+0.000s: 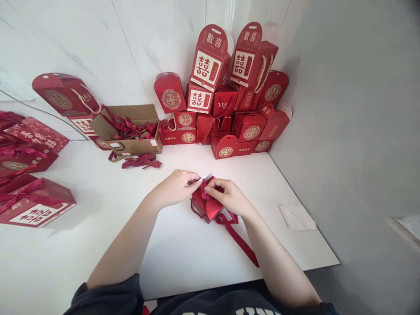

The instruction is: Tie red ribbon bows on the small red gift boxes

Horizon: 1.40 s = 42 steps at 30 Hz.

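Note:
A small red gift box (pixel 207 209) sits on the white table (pixel 183 253), partly under my hands. My left hand (pixel 177 186) pinches the box's top flap from the left, its fingers closed. My right hand (pixel 228 196) grips the top of the same box from the right, fingers curled over a dark red ribbon. That ribbon (pixel 241 243) trails from the box toward the table's near edge.
A stack of finished red boxes (pixel 229 109) fills the back corner. A brown cardboard carton (pixel 131 131) of red ribbons stands at back left, with loose ribbons (pixel 141 162) before it. Larger red boxes (pixel 31 205) lie at far left. A white tissue (pixel 297 217) lies right.

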### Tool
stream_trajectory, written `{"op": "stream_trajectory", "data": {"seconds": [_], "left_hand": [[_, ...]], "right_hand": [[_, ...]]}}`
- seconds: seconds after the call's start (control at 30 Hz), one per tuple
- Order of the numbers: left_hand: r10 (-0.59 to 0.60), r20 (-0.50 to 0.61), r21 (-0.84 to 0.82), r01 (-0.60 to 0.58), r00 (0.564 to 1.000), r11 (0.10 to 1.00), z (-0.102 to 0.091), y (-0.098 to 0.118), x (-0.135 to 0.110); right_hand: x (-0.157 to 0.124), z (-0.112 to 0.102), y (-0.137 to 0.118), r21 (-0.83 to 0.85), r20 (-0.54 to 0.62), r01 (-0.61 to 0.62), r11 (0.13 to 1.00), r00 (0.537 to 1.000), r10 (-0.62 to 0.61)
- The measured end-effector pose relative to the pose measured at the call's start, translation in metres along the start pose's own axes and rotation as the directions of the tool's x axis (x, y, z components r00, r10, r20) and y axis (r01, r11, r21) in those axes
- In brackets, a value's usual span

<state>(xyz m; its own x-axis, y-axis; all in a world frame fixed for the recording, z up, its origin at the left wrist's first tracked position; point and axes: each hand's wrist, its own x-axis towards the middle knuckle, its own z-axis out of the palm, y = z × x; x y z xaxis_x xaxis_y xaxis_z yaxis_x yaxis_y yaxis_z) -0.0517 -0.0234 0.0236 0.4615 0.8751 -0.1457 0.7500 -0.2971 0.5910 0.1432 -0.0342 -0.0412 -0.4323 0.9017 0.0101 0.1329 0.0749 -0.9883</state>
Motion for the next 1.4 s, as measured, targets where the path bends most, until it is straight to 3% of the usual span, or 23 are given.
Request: {"op": "stream_trajectory", "data": {"seconds": [0.4,0.53,0.67,0.8,0.87,0.93,0.97,1.03,1.1,1.13,1.2,1.27,1.3,1.4], "left_hand": [[-0.007,-0.026,-0.056,0.005,1.000,0.998,0.001,0.001,0.001],[-0.063,-0.119,-0.139,0.046,0.991,0.989,0.007,-0.002,0.008],[-0.040,-0.145,-0.193,0.012,0.989,0.981,0.014,-0.006,0.018],[-0.071,-0.222,-0.186,0.029,0.972,0.982,-0.001,-0.019,0.017],[-0.122,-0.301,-0.145,0.081,0.946,0.986,-0.017,-0.034,0.012],[-0.198,-0.345,-0.006,0.208,0.918,0.978,-0.034,-0.053,0.006],[-0.258,-0.343,0.090,0.305,0.903,0.948,-0.042,-0.064,0.002],[-0.413,-0.369,0.226,0.511,0.833,0.829,-0.052,-0.082,-0.003],[-0.525,-0.342,0.284,0.618,0.779,0.733,-0.054,-0.094,-0.004],[-0.538,-0.326,0.288,0.624,0.777,0.727,-0.052,-0.095,-0.003],[-0.449,-0.263,0.243,0.509,0.854,0.826,-0.044,-0.089,0.002],[-0.255,-0.144,0.110,0.272,0.956,0.956,-0.032,-0.074,0.008],[-0.173,-0.061,0.016,0.174,0.983,0.985,-0.026,-0.065,0.012],[-0.033,0.169,-0.180,0.064,0.985,0.982,-0.008,-0.041,0.019]], "right_hand": [[0.001,0.003,0.005,0.002,-0.176,0.138,0.990,0.975,-0.136],[0.002,0.004,0.007,-0.015,-0.172,0.130,0.991,0.976,-0.131],[0.001,0.005,0.005,-0.014,-0.161,0.124,0.992,0.979,-0.125],[-0.006,-0.003,0.002,-0.046,-0.230,0.136,0.990,0.963,-0.143],[-0.014,-0.011,0.003,-0.068,-0.277,0.113,0.991,0.952,-0.127],[-0.024,-0.020,0.007,-0.070,-0.304,0.059,0.996,0.950,-0.078],[-0.030,-0.024,0.010,-0.062,-0.310,0.031,0.998,0.949,-0.049],[-0.042,-0.030,0.017,-0.038,-0.313,-0.022,0.999,0.950,0.010],[-0.053,-0.033,0.024,-0.019,-0.298,-0.088,0.996,0.951,0.078],[-0.058,-0.033,0.026,-0.014,-0.281,-0.127,0.992,0.952,0.118],[-0.064,-0.032,0.030,-0.001,-0.226,-0.196,0.981,0.955,0.191],[-0.065,-0.029,0.031,0.028,-0.161,-0.221,0.975,0.962,0.222],[-0.065,-0.027,0.032,0.045,-0.136,-0.216,0.975,0.966,0.220],[-0.061,-0.021,0.033,0.091,-0.104,-0.177,0.980,0.977,0.187]]}}
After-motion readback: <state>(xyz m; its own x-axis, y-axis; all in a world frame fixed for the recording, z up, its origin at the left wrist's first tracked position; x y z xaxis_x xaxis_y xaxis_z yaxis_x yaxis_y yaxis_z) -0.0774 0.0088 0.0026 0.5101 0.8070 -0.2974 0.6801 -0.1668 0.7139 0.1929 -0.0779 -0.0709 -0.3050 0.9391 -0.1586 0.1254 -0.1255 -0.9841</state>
